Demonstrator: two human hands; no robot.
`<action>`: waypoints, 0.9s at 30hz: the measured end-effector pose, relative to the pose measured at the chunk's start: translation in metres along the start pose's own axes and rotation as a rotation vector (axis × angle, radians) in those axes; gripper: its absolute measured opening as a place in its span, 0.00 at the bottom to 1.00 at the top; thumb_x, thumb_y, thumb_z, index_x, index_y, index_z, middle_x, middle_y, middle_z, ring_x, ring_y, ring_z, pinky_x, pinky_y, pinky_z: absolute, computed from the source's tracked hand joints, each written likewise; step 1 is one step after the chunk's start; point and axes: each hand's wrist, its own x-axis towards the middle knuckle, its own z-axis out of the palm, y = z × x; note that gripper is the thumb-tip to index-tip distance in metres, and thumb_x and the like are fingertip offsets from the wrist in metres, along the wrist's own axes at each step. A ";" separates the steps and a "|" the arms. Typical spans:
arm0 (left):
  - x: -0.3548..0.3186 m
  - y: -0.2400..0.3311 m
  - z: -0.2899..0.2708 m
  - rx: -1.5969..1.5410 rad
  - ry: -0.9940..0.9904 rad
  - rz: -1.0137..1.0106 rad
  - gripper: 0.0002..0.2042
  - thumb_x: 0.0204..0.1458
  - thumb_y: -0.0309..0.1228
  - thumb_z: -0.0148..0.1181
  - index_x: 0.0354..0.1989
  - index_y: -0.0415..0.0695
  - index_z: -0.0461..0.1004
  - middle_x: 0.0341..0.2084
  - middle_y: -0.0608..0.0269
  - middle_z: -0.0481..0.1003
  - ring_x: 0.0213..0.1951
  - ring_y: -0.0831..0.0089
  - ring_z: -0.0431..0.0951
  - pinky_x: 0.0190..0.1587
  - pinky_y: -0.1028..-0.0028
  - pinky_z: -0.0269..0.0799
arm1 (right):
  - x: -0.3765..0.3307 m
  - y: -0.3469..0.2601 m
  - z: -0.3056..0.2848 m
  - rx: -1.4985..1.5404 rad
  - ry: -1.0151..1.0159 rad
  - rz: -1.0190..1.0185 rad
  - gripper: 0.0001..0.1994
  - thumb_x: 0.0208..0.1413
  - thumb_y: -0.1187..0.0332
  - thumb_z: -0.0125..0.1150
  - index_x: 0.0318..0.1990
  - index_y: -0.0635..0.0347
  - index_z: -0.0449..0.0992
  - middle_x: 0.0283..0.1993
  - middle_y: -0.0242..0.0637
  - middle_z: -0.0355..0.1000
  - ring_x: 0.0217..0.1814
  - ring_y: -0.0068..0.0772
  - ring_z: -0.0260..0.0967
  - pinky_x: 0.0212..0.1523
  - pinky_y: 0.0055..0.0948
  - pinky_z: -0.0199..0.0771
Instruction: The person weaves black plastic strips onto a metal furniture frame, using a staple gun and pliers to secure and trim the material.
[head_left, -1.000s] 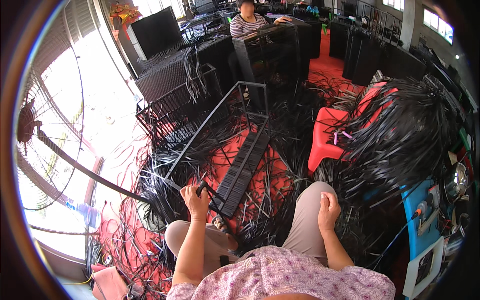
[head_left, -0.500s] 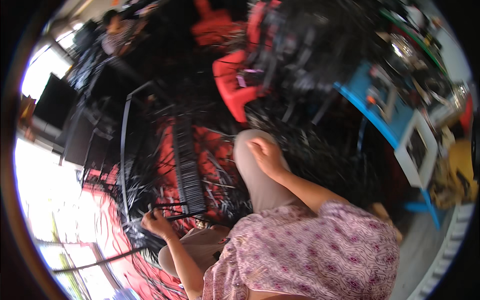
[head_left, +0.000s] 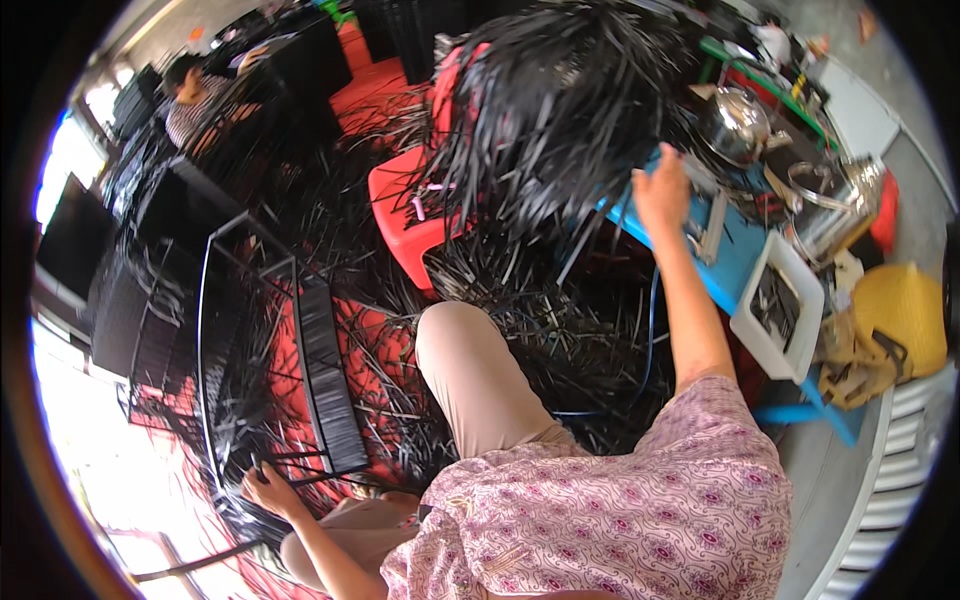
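At the lower left my left hand [head_left: 268, 490] is closed round a bar at the near end of a black metal frame [head_left: 206, 330]. Tightly wound black strips form a ribbed band [head_left: 330, 380] along one side of this frame. My right hand [head_left: 662, 200] is stretched far forward at the right, thumb and forefinger apart, and I see nothing held in it. It is over the near edge of a blue table [head_left: 742, 258], beside a big bundle of loose black strips [head_left: 570, 120]. Some of its fingertips are hard to make out.
A red plastic stool [head_left: 400, 235] stands ahead beneath the bundle. Black strips litter the red floor covering [head_left: 370, 335]. On the blue table are a white tray [head_left: 745, 330], a metal kettle [head_left: 735, 125] and a metal pot [head_left: 845, 205]. Another person [head_left: 200, 105] sits at the far left.
My right hand has left my knee and reached forward and right to the black strips by the blue table. My left hand stays at the frame. The view has shifted.
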 end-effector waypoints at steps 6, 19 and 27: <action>0.005 -0.004 0.008 -0.046 0.059 0.050 0.16 0.53 0.36 0.66 0.41 0.36 0.77 0.39 0.47 0.77 0.47 0.49 0.72 0.58 0.53 0.62 | 0.042 0.132 0.039 -0.309 -0.695 0.253 0.29 0.58 0.46 0.54 0.61 0.53 0.74 0.61 0.47 0.74 0.61 0.58 0.72 0.58 0.51 0.72; 0.035 -0.005 -0.001 -0.138 0.057 -0.038 0.12 0.47 0.33 0.68 0.34 0.40 0.75 0.34 0.52 0.77 0.46 0.51 0.73 0.56 0.57 0.65 | 0.074 0.256 0.093 0.066 -0.554 0.459 0.22 0.37 0.68 0.73 0.41 0.76 0.80 0.45 0.55 0.80 0.48 0.50 0.78 0.53 0.43 0.75; 0.043 -0.023 0.000 -0.145 0.086 -0.043 0.11 0.45 0.35 0.69 0.30 0.42 0.76 0.30 0.56 0.76 0.43 0.53 0.73 0.53 0.59 0.67 | 0.066 0.068 -0.048 0.822 -0.616 0.327 0.31 0.54 0.73 0.70 0.65 0.63 0.65 0.37 0.35 0.73 0.31 0.25 0.67 0.37 0.29 0.72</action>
